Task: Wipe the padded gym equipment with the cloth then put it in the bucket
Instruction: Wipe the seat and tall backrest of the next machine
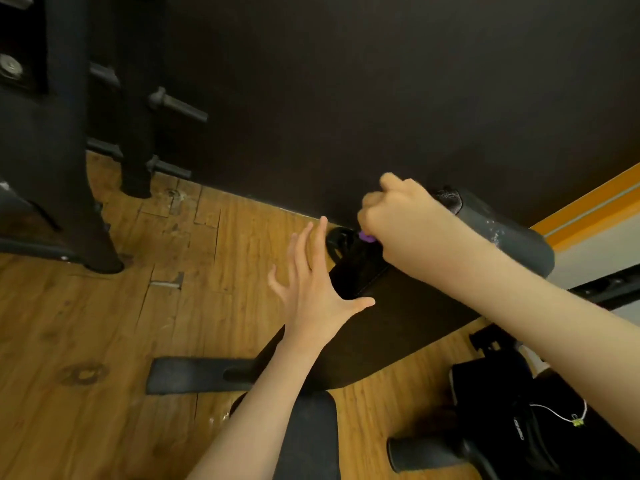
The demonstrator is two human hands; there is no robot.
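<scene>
Purple cloth (470,238), only a small scrap visible, pokes out under the right hand (401,216), which is clenched around it and held against the upper end of the padded bench (408,313). Bench is dark, angled, running from lower centre up toward the right; landmark for all below. Left hand (318,285) released, fingers spread and straight, at the bench's left edge; contact with the pad cannot be told. Grey roller pad (502,233) just beyond the bench's upper end, behind the right forearm, with pale specks on its surface. Black metal bracket (341,242) at the bench's top left, near the left fingertips. Wooden floor (104,341) left of the bench, boards cracked and worn. Dark rack uprights (69,133) with pegs well to the bench's left. Dark wall (346,81) behind the bench. Black bag (519,427) on the floor to the bench's lower right.
</scene>
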